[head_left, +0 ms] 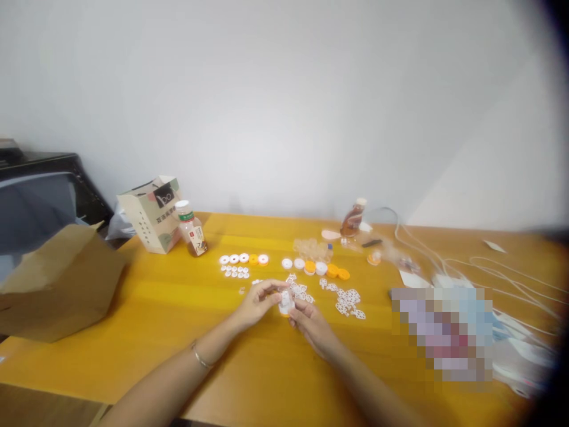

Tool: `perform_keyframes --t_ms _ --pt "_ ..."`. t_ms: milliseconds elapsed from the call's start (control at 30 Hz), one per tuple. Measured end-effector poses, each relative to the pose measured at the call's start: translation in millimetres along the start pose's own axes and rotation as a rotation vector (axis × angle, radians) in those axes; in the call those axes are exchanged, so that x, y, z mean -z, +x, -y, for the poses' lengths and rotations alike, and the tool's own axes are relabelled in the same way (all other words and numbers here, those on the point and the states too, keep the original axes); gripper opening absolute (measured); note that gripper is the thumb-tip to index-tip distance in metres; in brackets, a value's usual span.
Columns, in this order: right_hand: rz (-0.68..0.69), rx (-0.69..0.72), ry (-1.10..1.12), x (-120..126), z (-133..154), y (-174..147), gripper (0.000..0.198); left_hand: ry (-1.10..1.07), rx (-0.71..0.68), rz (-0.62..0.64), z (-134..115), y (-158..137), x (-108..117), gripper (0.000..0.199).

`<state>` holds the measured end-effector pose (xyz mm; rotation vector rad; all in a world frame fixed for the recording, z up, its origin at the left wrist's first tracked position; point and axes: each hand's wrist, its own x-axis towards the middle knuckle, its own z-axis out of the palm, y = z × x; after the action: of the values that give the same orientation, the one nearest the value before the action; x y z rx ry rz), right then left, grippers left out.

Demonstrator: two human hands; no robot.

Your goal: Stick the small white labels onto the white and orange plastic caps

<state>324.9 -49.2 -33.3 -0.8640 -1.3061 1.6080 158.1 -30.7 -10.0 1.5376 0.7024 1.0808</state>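
Both of my hands meet over the middle of the table, around a small white plastic piece (287,302) with an orange lower edge. My left hand (258,301) pinches it from the left, thumb and fingertips against its upper part. From the right, my right hand (315,329) grips its lower side with closed fingers. Fingers partly cover the piece, and its exact kind is unclear. Just behind lie white flat pieces with holes (301,292), and a second pile of these pierced pieces (349,300) is to the right. White and orange round discs (310,267) stand in a row farther back.
More discs (234,259) and small white rings (234,273) line up at left. Behind are clear plastic pieces (313,249). A bottle (193,231), a paper bag (153,219) and a cardboard box (62,284) stand left. Another bottle (353,219) and white cables (444,258) are right.
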Motion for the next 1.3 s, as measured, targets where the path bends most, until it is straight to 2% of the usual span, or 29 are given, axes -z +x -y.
perform_keyframes --t_ms 200,333,533,733,833,1033,1100,1233,1300 --pt "0.013 -0.040 0.086 -5.8 4.4 -2.5 0.027 -0.031 0.051 0.083 -6.8 0.9 2.0 0.037" --pt "0.011 -0.049 0.104 -7.0 4.5 -3.2 0.027 -0.046 0.046 0.083 -5.3 0.9 2.5 0.038" --pt "0.035 0.044 -0.046 -7.3 8.0 -2.3 0.028 0.125 -0.040 -0.046 4.1 0.1 1.9 0.029" --pt "-0.099 0.124 -0.118 -10.0 6.2 -1.5 0.034 0.211 0.002 -0.187 11.0 -1.5 -5.7 0.025" --pt "-0.071 0.072 -0.114 -9.4 5.0 -2.3 0.028 0.118 -0.006 -0.149 10.8 -0.2 -5.1 0.027" --pt "-0.017 -0.041 0.164 -12.5 5.2 -4.8 0.026 -0.292 0.096 0.101 4.6 1.3 -1.4 0.042" --pt "-0.020 -0.039 0.164 -13.1 6.6 -4.5 0.026 -0.308 0.090 0.093 3.5 1.4 -2.6 0.044" --pt "-0.018 -0.005 0.007 -11.1 7.7 -4.4 0.024 -0.151 0.054 -0.059 3.1 1.6 -5.4 0.039" --pt "0.007 0.002 0.010 -10.0 6.6 -5.1 0.025 -0.137 0.066 -0.044 1.3 1.2 -4.6 0.036"
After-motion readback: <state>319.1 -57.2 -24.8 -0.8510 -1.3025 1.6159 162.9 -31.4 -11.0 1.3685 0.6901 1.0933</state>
